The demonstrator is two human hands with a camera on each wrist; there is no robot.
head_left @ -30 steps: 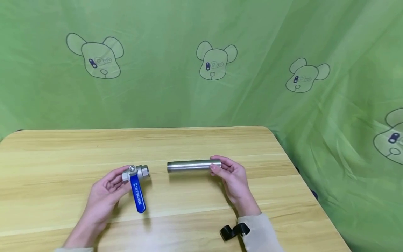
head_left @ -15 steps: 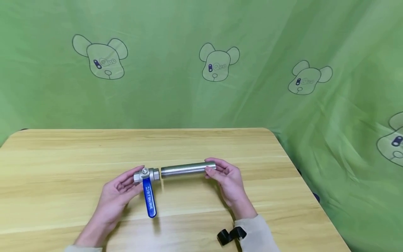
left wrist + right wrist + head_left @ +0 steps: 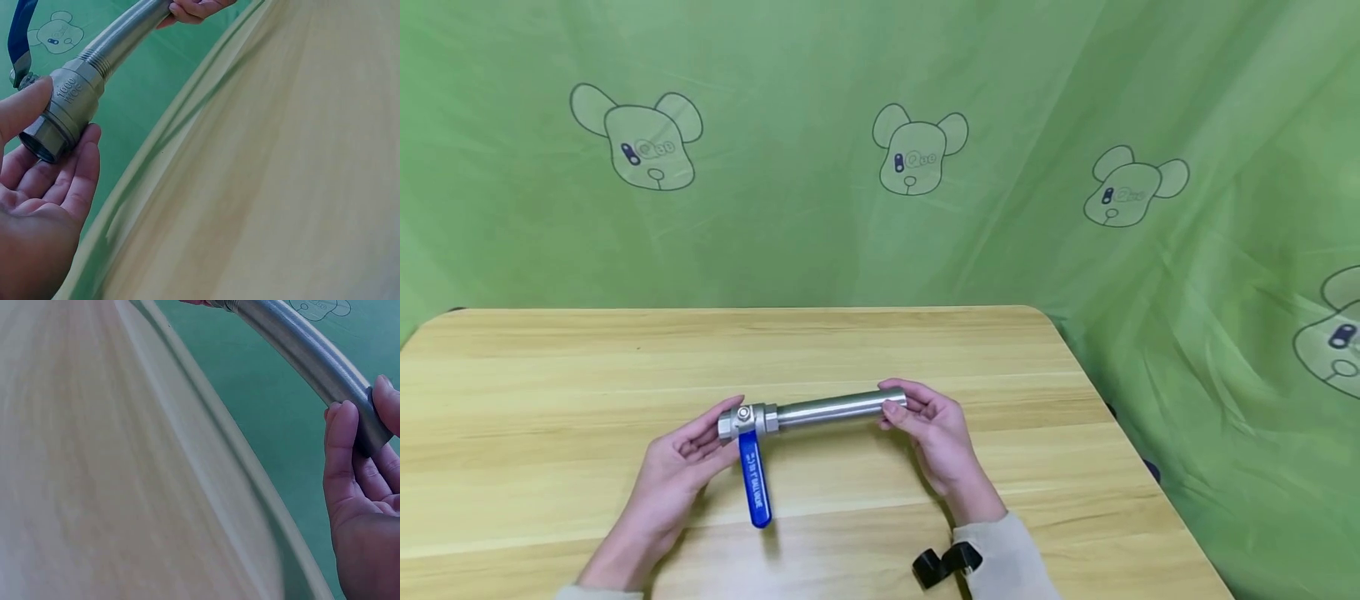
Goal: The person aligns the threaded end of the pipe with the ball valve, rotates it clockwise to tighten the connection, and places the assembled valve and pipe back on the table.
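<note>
- Fingers [image 3: 81, 187] of the left hand [image 3: 673, 475] pinch the outer end of a ball valve [image 3: 758, 419], the thumb [image 3: 25, 109] on one side of its body and the others round the opposite side, by the open port.
- Fingers of the right hand [image 3: 943, 442] pinch the right-hand end of a threaded metal pipe [image 3: 831, 410], which lies between them and that hand's thumb.
- Key relation: the pipe's left end meets the valve's right port between the hands, the joint lying nearer the left one. From the right fingers the pipe runs leftward, its long axis mostly crosswise, tilted up to the right in the head view.
- Some thread [image 3: 95, 62] shows outside the port; how deep the pipe sits cannot be told.
- The valve extends rightward from the left fingers, roughly in line with the pipe; its blue lever [image 3: 756, 479] points toward the person.
- Both pieces appear held above the tabletop [image 3: 587, 367].
- Farther out, a black clip [image 3: 929, 569] sits at the right cuff [image 3: 1011, 558]; a green curtain [image 3: 790, 233] with printed bear-head outlines [image 3: 912, 158] hangs behind.
</note>
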